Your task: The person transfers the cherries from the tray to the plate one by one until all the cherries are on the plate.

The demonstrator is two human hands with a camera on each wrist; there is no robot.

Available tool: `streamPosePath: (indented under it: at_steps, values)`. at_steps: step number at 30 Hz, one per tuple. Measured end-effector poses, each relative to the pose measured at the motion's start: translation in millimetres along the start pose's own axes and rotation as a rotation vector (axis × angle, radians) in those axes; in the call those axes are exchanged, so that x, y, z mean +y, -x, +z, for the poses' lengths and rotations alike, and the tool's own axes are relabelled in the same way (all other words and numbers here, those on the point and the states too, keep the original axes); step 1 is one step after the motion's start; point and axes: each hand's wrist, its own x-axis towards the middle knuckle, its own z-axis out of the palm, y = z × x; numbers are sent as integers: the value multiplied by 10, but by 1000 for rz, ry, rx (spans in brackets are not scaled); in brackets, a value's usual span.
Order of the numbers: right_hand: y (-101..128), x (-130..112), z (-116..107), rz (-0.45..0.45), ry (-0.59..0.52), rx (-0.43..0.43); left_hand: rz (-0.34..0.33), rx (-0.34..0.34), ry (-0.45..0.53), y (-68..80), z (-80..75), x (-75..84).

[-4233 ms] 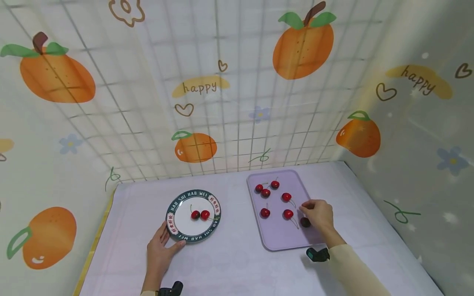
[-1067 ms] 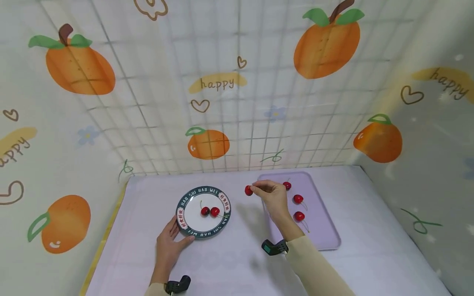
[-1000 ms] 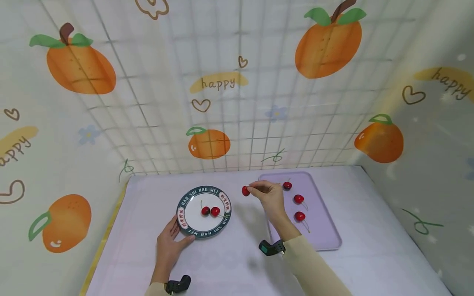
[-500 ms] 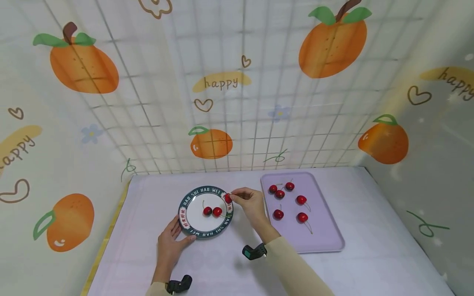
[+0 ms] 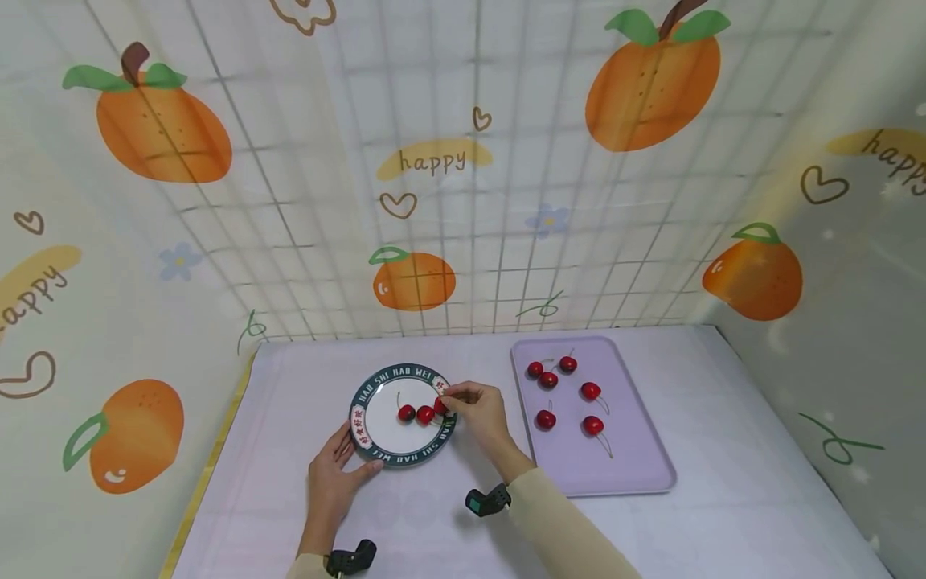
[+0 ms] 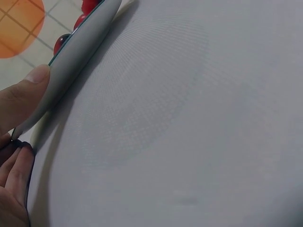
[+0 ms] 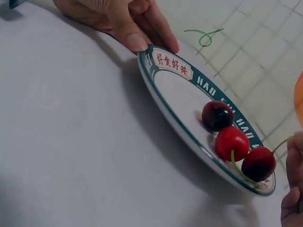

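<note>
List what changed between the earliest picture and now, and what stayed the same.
The right hand took a cherry off the purple tray and carried it left onto the plate, beside the two cherries already there; the fingers still pinch its stem. The tray has six cherries left. The left hand keeps holding the plate's rim; plate and tray have not moved.

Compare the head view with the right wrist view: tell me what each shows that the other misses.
Only the head view shows the purple tray with six cherries and the orange-print walls. Only the right wrist view shows close up that the third cherry lies on the plate's rim, its stem at the right hand. Both show the plate, its cherries, and the left hand holding its edge.
</note>
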Motion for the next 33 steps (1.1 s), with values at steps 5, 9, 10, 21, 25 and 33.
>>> streamPosePath:
  at_steps: [5, 9, 10, 21, 25, 33]
  values:
    - [2, 74, -19, -4, 33, -4, 6, 1, 1, 1, 11, -9]
    - [26, 64, -70, -14, 51, 11, 4, -6, 8, 13, 23, 0]
    - [31, 47, -85, -19, 46, 18, 3, -7, 7, 15, 24, 2]
    - [1, -92, -458, -83, -37, 87, -7, -9, -1, 15, -16, -29]
    - [-14, -102, -718, -79, -38, 127, -7, -16, 15, 18, -22, -28]
    - [-5, -41, -1366, -76, -36, 227, -20, -40, 14, 2, -19, -29]
